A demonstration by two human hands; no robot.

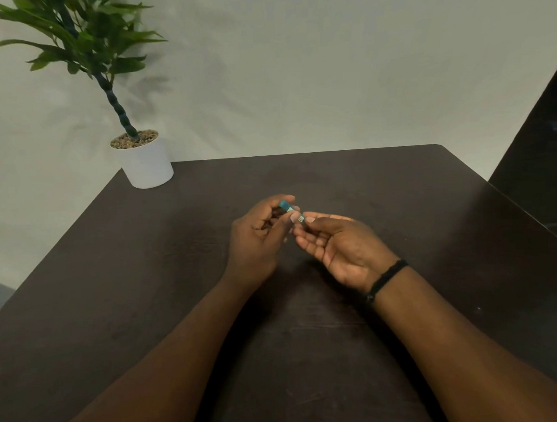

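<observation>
Reaching in from the bottom edge over a dark table [115,279], with a black wristband [387,278] on the right. At centre frame, gripped from both ends: a small teal tube [290,210], held over the tabletop. Left hand [259,240] curled round the teal end, thumb alongside. Right hand [341,246] palm-up, pinching the labelled end between thumb and forefinger, other fingers loosely spread. Probably light, rigid and smooth-walled, so apt to slip; best taken firmly across the barrel, near each end. Beyond, upper left: a potted plant [143,162] on the table corner, against a pale wall [329,67].
</observation>
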